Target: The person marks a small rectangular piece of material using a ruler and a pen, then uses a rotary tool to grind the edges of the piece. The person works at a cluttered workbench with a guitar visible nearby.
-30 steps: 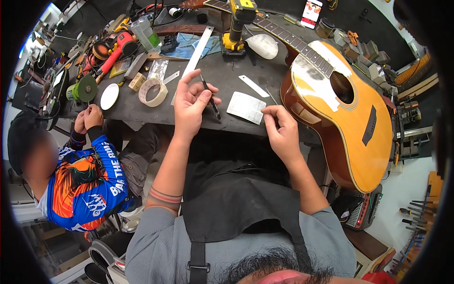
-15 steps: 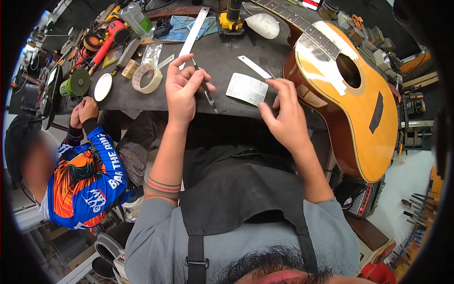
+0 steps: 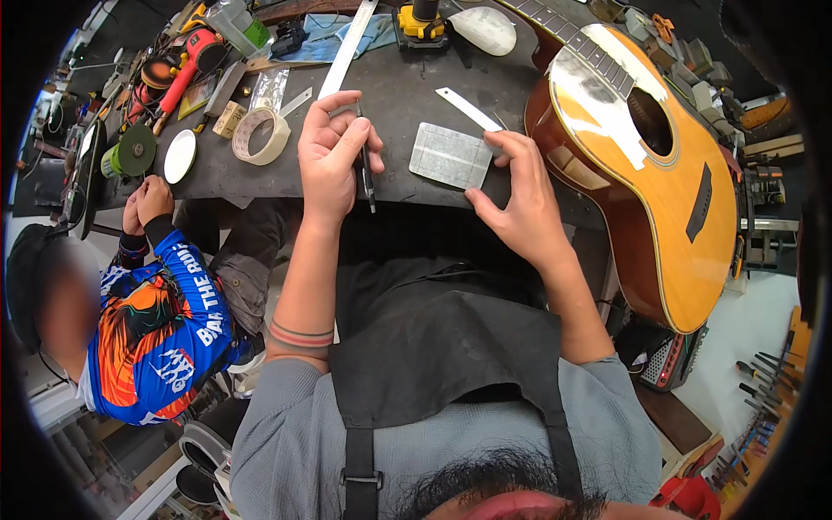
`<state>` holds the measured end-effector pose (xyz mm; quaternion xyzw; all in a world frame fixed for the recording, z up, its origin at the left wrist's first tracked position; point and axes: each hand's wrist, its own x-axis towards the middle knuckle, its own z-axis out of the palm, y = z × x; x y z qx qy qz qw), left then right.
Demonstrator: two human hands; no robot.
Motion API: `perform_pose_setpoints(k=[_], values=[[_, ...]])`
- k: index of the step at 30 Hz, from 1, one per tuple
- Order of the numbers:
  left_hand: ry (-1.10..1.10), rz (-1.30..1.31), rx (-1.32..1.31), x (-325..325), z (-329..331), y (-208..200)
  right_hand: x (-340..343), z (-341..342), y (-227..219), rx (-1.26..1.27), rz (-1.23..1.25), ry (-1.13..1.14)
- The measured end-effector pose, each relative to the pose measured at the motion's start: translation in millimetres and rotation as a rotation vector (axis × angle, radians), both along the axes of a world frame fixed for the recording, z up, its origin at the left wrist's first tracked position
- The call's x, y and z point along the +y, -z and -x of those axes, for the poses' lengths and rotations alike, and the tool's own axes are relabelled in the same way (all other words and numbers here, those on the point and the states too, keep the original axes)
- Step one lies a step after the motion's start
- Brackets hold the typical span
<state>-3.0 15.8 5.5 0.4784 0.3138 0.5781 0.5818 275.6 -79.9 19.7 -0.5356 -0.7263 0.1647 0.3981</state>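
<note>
In my left hand (image 3: 336,160) a slim black pen-like tool (image 3: 367,182) is pinched between thumb and fingers, its lower end pointing toward me past the bench's front edge. A small grey metal plate (image 3: 446,156), rounded at the corners and marked with faint lines, lies at the front of the bench. My right hand (image 3: 524,186) grips the plate's right side, with the thumb at the near corner and the forefinger at the far one. Just beyond the plate is a short steel ruler (image 3: 466,109), its near end by my right fingers.
An acoustic guitar (image 3: 663,182) rests along the right side. Tape (image 3: 260,137), a white disc (image 3: 180,157), a long ruler (image 3: 349,48), a yellow-black power tool (image 3: 422,26) and a white rounded object (image 3: 483,32) lie around the dark bench (image 3: 381,87). A person (image 3: 160,303) sits at left.
The plate has come down from a tilt to lie flatter and turned slightly. My left hand has shifted a little left, and the pen-like tool has swung more upright.
</note>
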Motion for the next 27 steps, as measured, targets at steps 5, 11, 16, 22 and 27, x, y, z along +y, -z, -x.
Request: perform_pose_setpoints(k=[5, 11, 16, 22, 27], values=[[-0.005, -0.002, 0.008, 0.1, 0.4, 1.6, -1.8, 1.3, 13.4, -0.016, -0.139, -0.022], [-0.01, -0.012, 0.014, 1.0, 0.7, 1.3, -1.9, 2.5, 13.0, -0.005, -0.131, -0.036], [-0.002, -0.012, 0.028, 1.8, 1.5, 0.5, -0.4, 2.8, 13.2, 0.024, -0.136, -0.041], [-0.001, -0.019, 0.038, 2.2, 2.2, 1.4, 0.5, 4.8, 9.8, 0.046, -0.103, -0.032], [-0.003, -0.018, 0.049, 1.9, 2.1, 0.7, -0.3, 4.9, 6.7, 0.019, -0.065, -0.02]])
